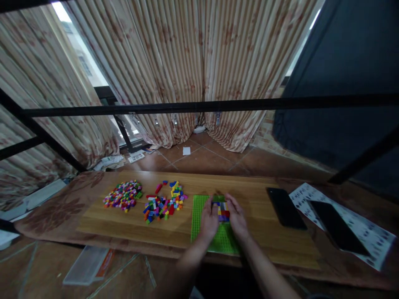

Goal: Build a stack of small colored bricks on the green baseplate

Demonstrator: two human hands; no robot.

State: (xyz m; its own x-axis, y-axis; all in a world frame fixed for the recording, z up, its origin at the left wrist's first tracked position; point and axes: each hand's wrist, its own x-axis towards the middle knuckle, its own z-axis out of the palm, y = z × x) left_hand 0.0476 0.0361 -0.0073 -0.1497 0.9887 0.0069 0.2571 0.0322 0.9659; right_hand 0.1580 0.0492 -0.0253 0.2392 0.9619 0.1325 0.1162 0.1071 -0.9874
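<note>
A green studded baseplate point(199, 202) lies on a wooden board. Above or on it is a small block of toy building bricks point(223, 212) in purple, red, blue, white and yellow; whether it is attached to the plate I cannot tell. My left hand point(210, 216) is against the block's left side, fingers pointing forward. Against its right side is my right hand point(237, 214), so the block sits between both hands. The fingers are slightly blurred. To the left lie loose, larger bricks point(162, 207) in mixed colours, with a heap of small bricks point(123, 195) farther left.
The wooden board point(249, 182) rests on a brown cloth-covered surface. On its right is a black phone-like slab point(286, 208); beyond it, another dark slab point(338, 226) lies on a printed sheet point(307, 192). A black metal bar point(193, 109) crosses ahead. A clear plastic box point(84, 265) sits below left.
</note>
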